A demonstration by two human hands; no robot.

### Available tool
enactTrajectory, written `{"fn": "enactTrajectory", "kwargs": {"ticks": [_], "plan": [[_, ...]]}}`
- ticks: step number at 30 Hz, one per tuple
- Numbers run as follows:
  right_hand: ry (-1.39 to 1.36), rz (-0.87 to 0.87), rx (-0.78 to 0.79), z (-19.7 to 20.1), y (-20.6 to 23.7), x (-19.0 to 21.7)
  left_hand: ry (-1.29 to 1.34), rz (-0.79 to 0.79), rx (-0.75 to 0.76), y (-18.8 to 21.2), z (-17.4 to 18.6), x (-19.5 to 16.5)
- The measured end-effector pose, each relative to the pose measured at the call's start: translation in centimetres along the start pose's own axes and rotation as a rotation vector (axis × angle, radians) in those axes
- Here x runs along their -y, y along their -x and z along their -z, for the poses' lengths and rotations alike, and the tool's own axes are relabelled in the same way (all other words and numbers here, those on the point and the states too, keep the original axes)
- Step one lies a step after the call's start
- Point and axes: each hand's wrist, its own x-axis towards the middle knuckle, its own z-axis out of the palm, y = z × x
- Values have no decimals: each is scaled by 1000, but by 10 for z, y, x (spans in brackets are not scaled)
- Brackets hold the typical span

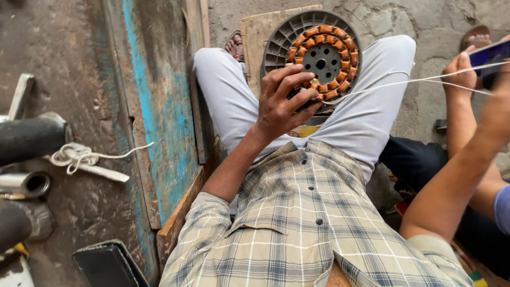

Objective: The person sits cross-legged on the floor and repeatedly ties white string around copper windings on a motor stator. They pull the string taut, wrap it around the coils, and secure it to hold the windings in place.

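Note:
A round grey motor stator [320,55] with a ring of copper coils rests on my lap, between my knees in light trousers. My left hand [281,101] grips its near edge, with the fingers spread over the coils. Two strands of white thread [404,82] run taut from the coils to the right. My right hand [498,106], blurred at the right edge of the frame, is raised where the lower strand ends and appears closed on it.
Another person sits at the right in dark trousers, with a hand [461,72] on a phone [491,56]. A worn blue-painted plank [159,106] stands at my left. Beyond it lie a knotted white cord [79,155], metal pipes [26,183] and a dark flat case [109,264].

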Motion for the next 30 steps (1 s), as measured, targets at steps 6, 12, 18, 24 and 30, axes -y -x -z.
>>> {"fn": "enactTrajectory", "kwargs": {"ticks": [6, 12, 18, 24, 30], "plan": [[-334, 178, 353, -50, 35, 98, 36, 9, -7, 2, 0, 2], [-505, 350, 762, -37, 60, 181, 28, 12, 33, 1, 5, 3], [-691, 793, 262, -18, 40, 237, 29, 7, 34, -2, 5, 4], [-1224, 555, 510, -57, 55, 256, 27, 9, 28, -1, 4, 5], [-1257, 474, 442, -65, 71, 245, 70, -10, 60, 1, 5, 11]]}}
